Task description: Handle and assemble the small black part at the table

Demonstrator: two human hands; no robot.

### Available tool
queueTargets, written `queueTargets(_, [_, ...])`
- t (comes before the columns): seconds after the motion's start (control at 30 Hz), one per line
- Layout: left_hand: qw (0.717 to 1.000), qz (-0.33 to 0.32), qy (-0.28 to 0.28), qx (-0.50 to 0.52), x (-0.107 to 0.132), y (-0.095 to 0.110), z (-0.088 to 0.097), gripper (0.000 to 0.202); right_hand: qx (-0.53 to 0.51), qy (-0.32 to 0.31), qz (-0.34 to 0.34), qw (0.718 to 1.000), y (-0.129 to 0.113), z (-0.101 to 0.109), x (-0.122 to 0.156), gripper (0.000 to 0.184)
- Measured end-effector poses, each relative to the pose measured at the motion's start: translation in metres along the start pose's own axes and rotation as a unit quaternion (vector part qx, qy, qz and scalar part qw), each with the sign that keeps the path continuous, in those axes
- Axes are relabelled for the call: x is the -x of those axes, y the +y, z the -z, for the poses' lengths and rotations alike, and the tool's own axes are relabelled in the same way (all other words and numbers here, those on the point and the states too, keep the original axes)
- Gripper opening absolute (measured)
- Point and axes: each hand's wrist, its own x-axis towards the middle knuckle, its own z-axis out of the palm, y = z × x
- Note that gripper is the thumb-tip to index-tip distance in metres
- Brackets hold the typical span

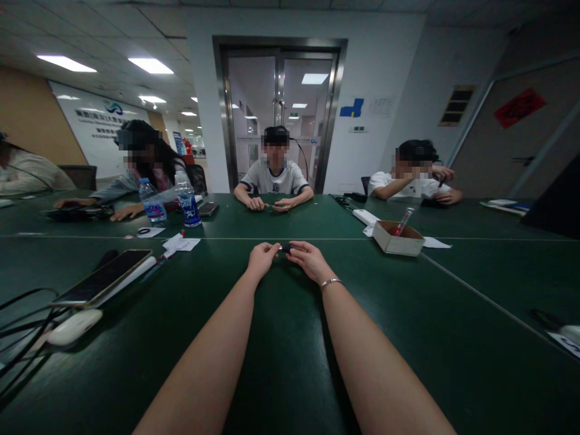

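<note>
Left hand (261, 260) and right hand (310, 260) pinch a small dark object (286, 248) between them, seemingly mid-handling, the next move likely needing a steady grip

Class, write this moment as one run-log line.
left hand: holds small dark object; right hand: holds same object, bracelet on wrist; right side: open box; left side: phone; surface: green table

Two bottles (189, 208) are standing on a green table (290, 326) as a slim tube (403, 221) is leaning inside an open box (395, 244).
</note>
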Motion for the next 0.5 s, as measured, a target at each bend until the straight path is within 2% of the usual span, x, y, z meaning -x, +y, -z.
queueTargets(0.23, [1.000,0.011,-0.013,-0.003,0.0038,0.0071,0.0016,0.038,0.010,0.004,0.004,1.000,0.0012,0.0009,-0.0004,0.024])
queueTargets(0.5, [1.000,0.014,-0.018,-0.003,0.0034,0.0049,0.0022,0.043,0.015,-0.003,0.002,1.000,-0.0012,-0.0011,0.0018,0.024])
